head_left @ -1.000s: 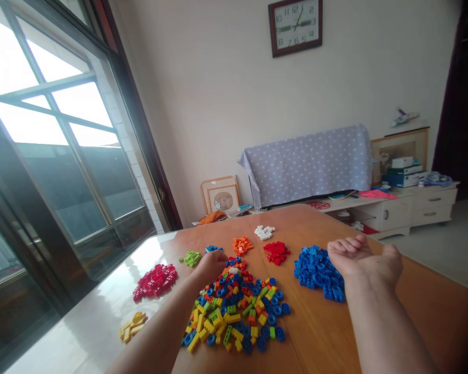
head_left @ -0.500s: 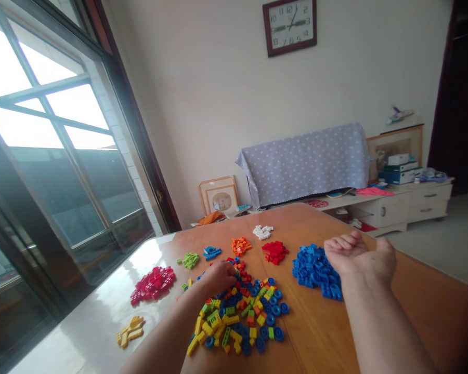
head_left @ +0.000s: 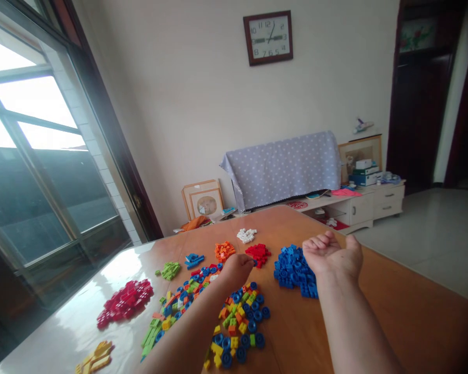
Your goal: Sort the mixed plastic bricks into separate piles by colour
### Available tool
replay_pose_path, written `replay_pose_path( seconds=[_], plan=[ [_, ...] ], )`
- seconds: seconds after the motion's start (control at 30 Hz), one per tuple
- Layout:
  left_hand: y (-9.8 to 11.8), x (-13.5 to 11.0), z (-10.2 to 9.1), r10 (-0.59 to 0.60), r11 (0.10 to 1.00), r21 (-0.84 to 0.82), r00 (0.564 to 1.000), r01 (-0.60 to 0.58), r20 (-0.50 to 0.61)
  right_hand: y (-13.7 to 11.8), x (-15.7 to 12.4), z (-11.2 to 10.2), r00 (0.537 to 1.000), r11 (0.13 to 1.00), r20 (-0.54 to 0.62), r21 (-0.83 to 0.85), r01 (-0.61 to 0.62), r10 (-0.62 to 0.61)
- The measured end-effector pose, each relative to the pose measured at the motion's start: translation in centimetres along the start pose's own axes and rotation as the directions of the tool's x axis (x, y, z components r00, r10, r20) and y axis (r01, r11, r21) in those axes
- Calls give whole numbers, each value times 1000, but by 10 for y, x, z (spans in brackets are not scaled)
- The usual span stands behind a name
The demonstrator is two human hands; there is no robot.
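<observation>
My left hand [head_left: 237, 271] is closed in a pinch above the mixed heap of toy building bricks [head_left: 234, 332], near the small red brick pile [head_left: 258, 254]. A bit of a blue brick [head_left: 255, 263] shows at its fingertips; the fingers hide the rest. The heap holds yellow, green, orange and red bricks and blue round pieces, and my left forearm covers part of it. Palm up, my right hand [head_left: 333, 254] is held beside the blue brick pile [head_left: 294, 270]. Its fingers curl loosely, the thumb stands apart, and nothing shows in the palm.
Around the heap on the wooden table [head_left: 296, 337] lie piles of white [head_left: 246, 236], orange [head_left: 224, 251], light green [head_left: 170, 270], dark pink [head_left: 127, 304] and pale yellow pieces [head_left: 95, 358], plus a small blue group [head_left: 194, 261]. A cloth-covered cabinet stands behind.
My left hand has risen from the mixed heap and moved right toward the red pile, a blue brick at its fingertips. My right hand keeps its palm-up pose. The view has turned right.
</observation>
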State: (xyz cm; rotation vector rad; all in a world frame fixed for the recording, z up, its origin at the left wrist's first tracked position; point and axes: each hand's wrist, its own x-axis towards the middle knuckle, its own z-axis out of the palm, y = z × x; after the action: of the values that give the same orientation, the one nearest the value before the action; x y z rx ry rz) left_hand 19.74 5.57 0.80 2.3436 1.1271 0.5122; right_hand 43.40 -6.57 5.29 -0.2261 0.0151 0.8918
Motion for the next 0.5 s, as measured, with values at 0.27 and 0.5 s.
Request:
replay_pose_path(
  seconds=[0.27,0.5],
  plan=[
    [42,30,50,95,992,84,994,-99,57,1,1,-3,998,999,65,-33,24,-22],
    [49,30,53,85,982,161,994,-96,73,2,2,-4,997,999,76,-39,25,-22]
  ],
)
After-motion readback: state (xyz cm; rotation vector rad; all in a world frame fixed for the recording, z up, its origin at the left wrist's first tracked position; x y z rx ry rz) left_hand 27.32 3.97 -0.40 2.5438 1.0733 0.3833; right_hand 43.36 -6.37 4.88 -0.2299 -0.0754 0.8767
